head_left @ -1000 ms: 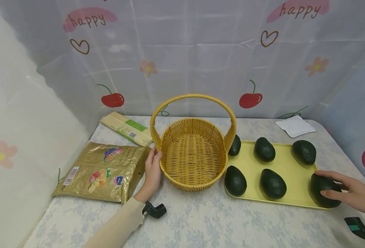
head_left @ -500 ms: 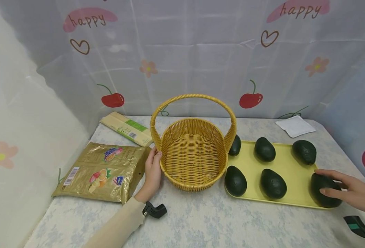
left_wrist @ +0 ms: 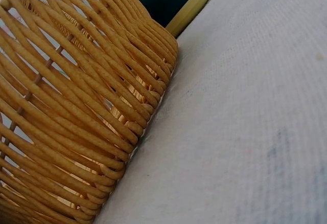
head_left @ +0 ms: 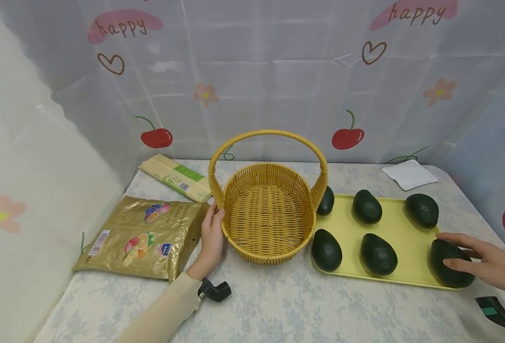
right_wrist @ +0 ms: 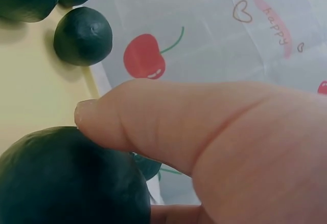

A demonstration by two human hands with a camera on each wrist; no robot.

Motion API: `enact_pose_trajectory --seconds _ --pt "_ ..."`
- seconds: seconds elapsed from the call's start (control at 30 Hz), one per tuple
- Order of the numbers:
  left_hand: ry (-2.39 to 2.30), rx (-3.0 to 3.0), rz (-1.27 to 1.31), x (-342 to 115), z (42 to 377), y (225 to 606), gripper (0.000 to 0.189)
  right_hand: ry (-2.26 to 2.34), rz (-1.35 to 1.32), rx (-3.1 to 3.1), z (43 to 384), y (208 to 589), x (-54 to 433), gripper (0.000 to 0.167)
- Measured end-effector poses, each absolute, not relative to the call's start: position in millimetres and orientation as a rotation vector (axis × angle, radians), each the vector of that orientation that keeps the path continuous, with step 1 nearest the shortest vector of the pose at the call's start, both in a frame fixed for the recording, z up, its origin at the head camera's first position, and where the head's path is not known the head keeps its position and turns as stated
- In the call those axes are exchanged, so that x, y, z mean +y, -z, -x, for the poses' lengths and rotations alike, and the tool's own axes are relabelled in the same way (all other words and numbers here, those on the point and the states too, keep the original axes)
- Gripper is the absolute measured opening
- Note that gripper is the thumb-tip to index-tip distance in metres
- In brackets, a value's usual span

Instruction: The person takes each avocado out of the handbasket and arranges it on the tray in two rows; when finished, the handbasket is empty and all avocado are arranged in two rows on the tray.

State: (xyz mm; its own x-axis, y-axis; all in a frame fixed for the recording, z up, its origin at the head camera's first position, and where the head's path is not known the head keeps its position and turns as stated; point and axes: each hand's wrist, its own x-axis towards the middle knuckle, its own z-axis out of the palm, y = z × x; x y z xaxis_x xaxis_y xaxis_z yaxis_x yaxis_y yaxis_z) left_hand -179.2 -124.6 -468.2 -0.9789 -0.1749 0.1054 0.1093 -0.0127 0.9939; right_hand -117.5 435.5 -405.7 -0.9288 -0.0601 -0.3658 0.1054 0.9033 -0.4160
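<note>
A round yellow wicker basket (head_left: 267, 214) with a tall arched handle stands in the middle of the table in the head view. My left hand (head_left: 211, 240) holds its left side near the base of the handle, thumb by the rim; the other fingers are partly hidden. In the left wrist view the basket's woven wall (left_wrist: 76, 106) fills the left side. At the right, my right hand (head_left: 488, 264) grips a dark green avocado (head_left: 449, 269) at the near right corner of a yellow tray (head_left: 400, 238). The thumb (right_wrist: 148, 114) lies across that avocado in the right wrist view.
Several other avocados, including one at the front middle (head_left: 378, 254), sit on the tray; the basket partly hides the far left one (head_left: 326, 202). A gold packet (head_left: 141, 238) and a pale green-labelled packet (head_left: 175, 177) lie left. A white folded cloth (head_left: 410, 175) lies back right.
</note>
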Motion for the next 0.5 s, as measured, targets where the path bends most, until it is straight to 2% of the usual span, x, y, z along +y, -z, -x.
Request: enact_pose_trajectory --seconds 0.27,0.5 --pt "2.135 -2.061 -0.090 -124.3 178.8 463.7 0.048 0.564 0.041 2.809 118.4 396.0 434.3 0.070" --pt "2.264 -1.941 -0.217 -130.1 174.7 438.2 0.055 0.557 0.096 2.876 126.5 388.2 431.7 0.068"
